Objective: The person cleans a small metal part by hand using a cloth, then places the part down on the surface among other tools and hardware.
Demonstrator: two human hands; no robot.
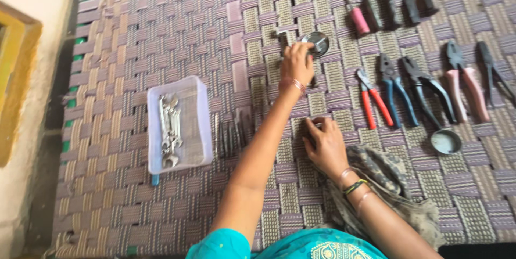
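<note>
Left hand [296, 63] being closed on small metal tool [281, 37], round tin [317, 43] just right. Right hand [324, 145] being pressed flat, fingers apart, empty. Risk: tin being knocked aside by tool.

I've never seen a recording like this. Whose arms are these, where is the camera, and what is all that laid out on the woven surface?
No machine here: a person wears a camera on the head, looking down at their own two bare hands. The left hand reaches out to a round metal tin; whether it grips anything is unclear. The right hand rests on the woven cot, beside a patterned cloth. A clear plastic box holds spanners. To the right lie a row of pliers, a pink-handled screwdriver and a small round lid.
</note>
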